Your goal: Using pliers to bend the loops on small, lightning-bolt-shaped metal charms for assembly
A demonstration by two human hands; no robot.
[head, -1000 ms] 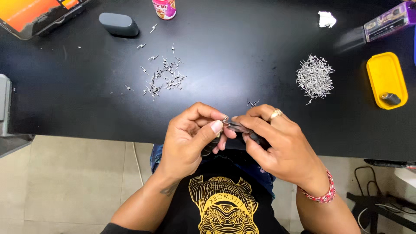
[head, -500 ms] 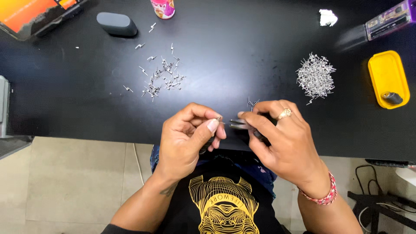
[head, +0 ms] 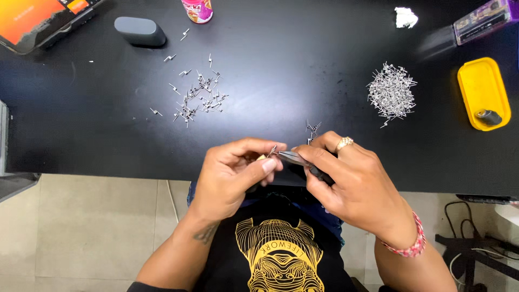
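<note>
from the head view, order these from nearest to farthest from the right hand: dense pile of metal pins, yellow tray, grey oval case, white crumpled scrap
1. Dense pile of metal pins, up and right of the right hand.
2. Yellow tray, at the table's right edge.
3. White crumpled scrap, at the far edge, upper right.
4. Grey oval case, far upper left, beyond the left hand.

The tray and the scrap are fairly close to call.

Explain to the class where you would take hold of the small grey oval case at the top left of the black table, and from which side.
Judging by its shape, take the grey case across its narrow width, coming from above. It lies flat with its long axis left to right, and both long sides are free.
</note>
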